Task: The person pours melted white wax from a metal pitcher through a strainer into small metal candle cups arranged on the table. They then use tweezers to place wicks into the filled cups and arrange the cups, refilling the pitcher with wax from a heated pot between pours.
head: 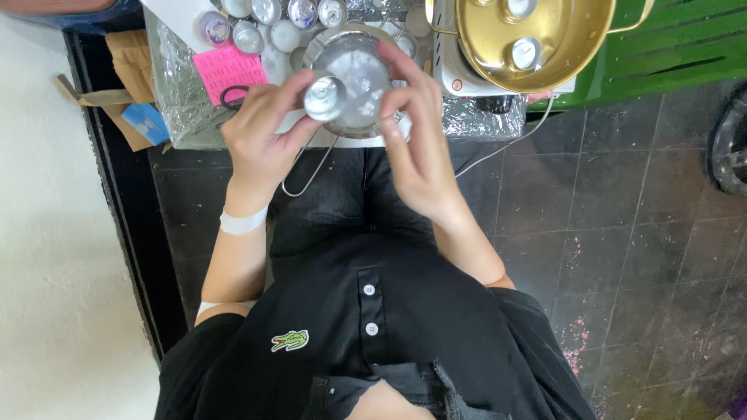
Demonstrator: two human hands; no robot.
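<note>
Foil-covered table [183, 109]; shiny round metal cup [324, 98]

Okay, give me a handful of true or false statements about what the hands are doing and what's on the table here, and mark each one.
1. The left hand pinches a small silver tealight cup. True.
2. The right hand rests flat on the floor. False: it is raised against the round metal dish held between both hands.
3. A gold-coloured pot sits on a white stove at the table's right. True.
4. The gold pot is empty. False: small tealight cups lie inside it.
5. A pink sheet lies on the foil-covered table. True.
6. The person wears a white shirt. False: the shirt is black.
</note>
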